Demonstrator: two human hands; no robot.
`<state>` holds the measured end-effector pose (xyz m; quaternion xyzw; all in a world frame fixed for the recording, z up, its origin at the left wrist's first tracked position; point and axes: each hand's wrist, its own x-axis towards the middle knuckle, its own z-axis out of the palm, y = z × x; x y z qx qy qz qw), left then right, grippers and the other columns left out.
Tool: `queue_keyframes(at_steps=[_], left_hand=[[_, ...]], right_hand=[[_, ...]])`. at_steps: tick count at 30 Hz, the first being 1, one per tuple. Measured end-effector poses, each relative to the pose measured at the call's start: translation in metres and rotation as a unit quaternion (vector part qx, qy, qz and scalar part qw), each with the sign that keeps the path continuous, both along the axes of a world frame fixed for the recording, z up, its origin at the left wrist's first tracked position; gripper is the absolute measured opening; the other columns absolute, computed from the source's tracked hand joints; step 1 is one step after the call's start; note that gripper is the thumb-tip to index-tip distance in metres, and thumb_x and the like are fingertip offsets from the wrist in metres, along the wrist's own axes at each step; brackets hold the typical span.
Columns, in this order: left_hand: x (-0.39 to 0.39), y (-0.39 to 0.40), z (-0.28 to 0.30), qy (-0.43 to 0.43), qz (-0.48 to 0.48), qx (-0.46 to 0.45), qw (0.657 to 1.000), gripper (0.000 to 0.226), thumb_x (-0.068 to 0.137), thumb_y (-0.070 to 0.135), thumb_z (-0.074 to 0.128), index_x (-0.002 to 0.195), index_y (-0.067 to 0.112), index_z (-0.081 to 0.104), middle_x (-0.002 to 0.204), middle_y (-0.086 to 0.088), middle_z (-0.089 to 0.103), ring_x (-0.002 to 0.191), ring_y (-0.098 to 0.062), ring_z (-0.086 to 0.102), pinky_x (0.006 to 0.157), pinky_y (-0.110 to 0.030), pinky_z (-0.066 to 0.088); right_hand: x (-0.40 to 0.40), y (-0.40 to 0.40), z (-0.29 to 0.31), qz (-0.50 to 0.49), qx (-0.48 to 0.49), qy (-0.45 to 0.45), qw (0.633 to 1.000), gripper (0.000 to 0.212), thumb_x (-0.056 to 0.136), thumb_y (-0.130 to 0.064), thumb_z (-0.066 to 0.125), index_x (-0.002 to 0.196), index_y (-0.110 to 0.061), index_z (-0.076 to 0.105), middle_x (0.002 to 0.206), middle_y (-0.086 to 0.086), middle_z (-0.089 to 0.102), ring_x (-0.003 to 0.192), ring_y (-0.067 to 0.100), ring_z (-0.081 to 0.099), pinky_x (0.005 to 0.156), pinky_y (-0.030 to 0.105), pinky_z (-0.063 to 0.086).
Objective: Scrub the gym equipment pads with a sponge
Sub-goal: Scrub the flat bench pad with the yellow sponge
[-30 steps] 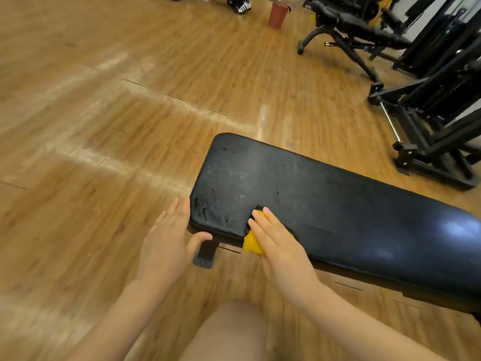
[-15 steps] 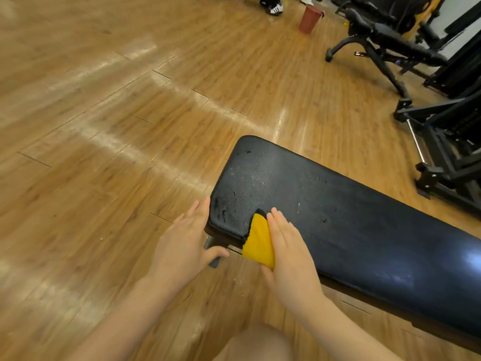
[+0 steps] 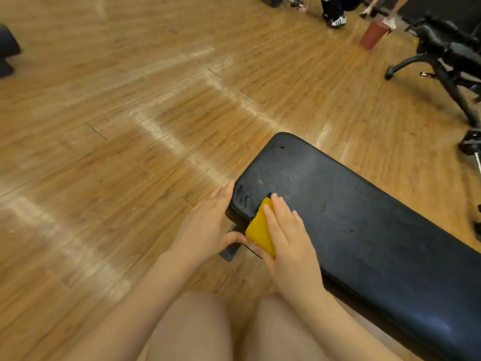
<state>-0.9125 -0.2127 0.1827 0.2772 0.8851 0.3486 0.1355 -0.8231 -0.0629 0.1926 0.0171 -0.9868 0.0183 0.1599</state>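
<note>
- A black padded gym bench pad runs from the centre of the frame down toward the lower right, above a wooden plank floor.
- The right hand lies flat with fingers extended, pressing a yellow sponge against the pad's near edge, close to its rounded left end; its grip is a flat-palmed press on the sponge, not a fist.
- The sponge's upper tip lies on the pad's top face, its lower part hangs over the front edge, and a dark scouring side shows at the tip.
- The left hand rests against the pad's left end, fingers spread and released, thumb reaching toward the sponge's lower corner; it grasps nothing.
- Wet specks and scuffs mark the pad just above the sponge.
- A dark metal foot of the bench frame shows beneath the left hand.
- In the upper right stand another black bench, a reddish bin and a person's sneakers.
- Bare knees fill the bottom centre.
</note>
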Motion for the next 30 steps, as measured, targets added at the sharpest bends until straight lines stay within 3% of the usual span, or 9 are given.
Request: queue_keyframes(at_steps=[3, 6, 10, 13, 16, 19, 23, 26, 30], left_hand=[[0.001, 0.0, -0.007, -0.02, 0.021, 0.011, 1.0, 0.118, 0.068, 0.039, 0.082, 0.15, 0.033, -0.004, 0.159, 0.011, 0.011, 0.144, -0.01, 0.018, 0.109, -0.025, 0.023], [0.002, 0.002, -0.014, -0.028, 0.039, 0.034, 0.998, 0.12, 0.065, 0.032, 0.085, 0.149, 0.037, 0.0, 0.157, 0.012, 0.016, 0.141, -0.012, 0.025, 0.107, -0.026, 0.029], [0.004, 0.005, -0.018, -0.044, 0.074, 0.088, 0.992, 0.119, 0.066, 0.026, 0.085, 0.139, 0.044, -0.007, 0.153, 0.012, 0.028, 0.139, -0.009, 0.03, 0.101, -0.019, 0.031], [0.01, 0.007, -0.022, -0.057, 0.106, 0.129, 0.984, 0.109, 0.069, 0.022, 0.083, 0.137, 0.046, 0.0, 0.146, 0.008, 0.041, 0.128, -0.001, 0.038, 0.089, -0.001, 0.029], [0.016, 0.009, -0.025, -0.067, 0.114, 0.16, 0.978, 0.106, 0.071, 0.02, 0.082, 0.139, 0.045, 0.004, 0.144, 0.005, 0.044, 0.125, -0.003, 0.039, 0.085, -0.004, 0.029], [0.019, 0.01, -0.031, -0.08, 0.106, 0.188, 0.973, 0.111, 0.068, 0.024, 0.084, 0.147, 0.038, 0.007, 0.142, 0.012, 0.04, 0.127, 0.001, 0.034, 0.09, -0.007, 0.026], [0.017, 0.012, -0.036, -0.087, 0.093, 0.216, 0.968, 0.116, 0.062, 0.033, 0.086, 0.143, 0.042, 0.005, 0.13, 0.028, 0.026, 0.117, 0.015, 0.022, 0.085, 0.008, 0.018], [0.011, 0.016, -0.036, -0.08, 0.11, 0.249, 0.959, 0.107, 0.059, 0.04, 0.084, 0.138, 0.046, 0.011, 0.13, 0.033, 0.022, 0.119, 0.017, 0.02, 0.086, 0.011, 0.014], [0.006, 0.02, -0.043, -0.091, 0.129, 0.291, 0.944, 0.102, 0.062, 0.027, 0.087, 0.135, 0.045, 0.019, 0.122, 0.041, 0.026, 0.115, 0.022, 0.023, 0.083, 0.01, 0.019]], right_hand=[[-0.001, 0.006, -0.002, 0.045, -0.015, 0.003, 0.999, 0.085, 0.064, -0.026, 0.085, 0.134, -0.008, 0.039, 0.14, 0.011, 0.045, 0.132, 0.021, 0.031, 0.111, 0.031, 0.02], [-0.006, 0.002, 0.004, 0.037, -0.009, 0.005, 0.999, 0.085, 0.052, -0.025, 0.091, 0.126, -0.007, 0.052, 0.131, 0.01, 0.055, 0.125, 0.021, 0.042, 0.1, 0.031, 0.037], [-0.012, -0.006, 0.007, 0.033, 0.011, 0.017, 0.999, 0.083, 0.039, -0.018, 0.093, 0.114, -0.002, 0.064, 0.121, 0.013, 0.062, 0.112, 0.029, 0.06, 0.087, 0.037, 0.049], [-0.016, -0.011, 0.006, 0.03, 0.016, 0.009, 0.999, 0.085, 0.035, -0.022, 0.093, 0.112, 0.001, 0.064, 0.118, 0.016, 0.063, 0.11, 0.031, 0.061, 0.086, 0.039, 0.05], [-0.019, -0.015, 0.007, 0.025, 0.011, -0.03, 0.999, 0.088, 0.035, -0.027, 0.094, 0.113, 0.001, 0.064, 0.119, 0.016, 0.063, 0.112, 0.03, 0.06, 0.088, 0.037, 0.049], [-0.017, -0.01, 0.016, 0.025, -0.034, -0.044, 0.998, 0.077, 0.053, -0.025, 0.09, 0.121, -0.006, 0.06, 0.128, 0.008, 0.058, 0.121, 0.021, 0.053, 0.094, 0.031, 0.045], [-0.036, 0.004, 0.051, 0.036, -0.152, -0.049, 0.986, 0.059, 0.086, -0.024, 0.065, 0.139, -0.021, 0.041, 0.147, -0.009, 0.033, 0.134, -0.003, 0.017, 0.105, 0.013, 0.014], [-0.078, 0.011, 0.061, 0.018, -0.174, -0.114, 0.978, 0.058, 0.09, -0.027, 0.058, 0.142, -0.022, 0.034, 0.15, -0.013, 0.025, 0.14, 0.005, 0.019, 0.104, 0.013, 0.016], [-0.082, 0.009, 0.049, 0.047, -0.145, -0.16, 0.975, 0.055, 0.093, -0.027, 0.053, 0.144, -0.024, 0.031, 0.149, -0.02, 0.016, 0.137, 0.002, 0.022, 0.104, 0.014, 0.02]])
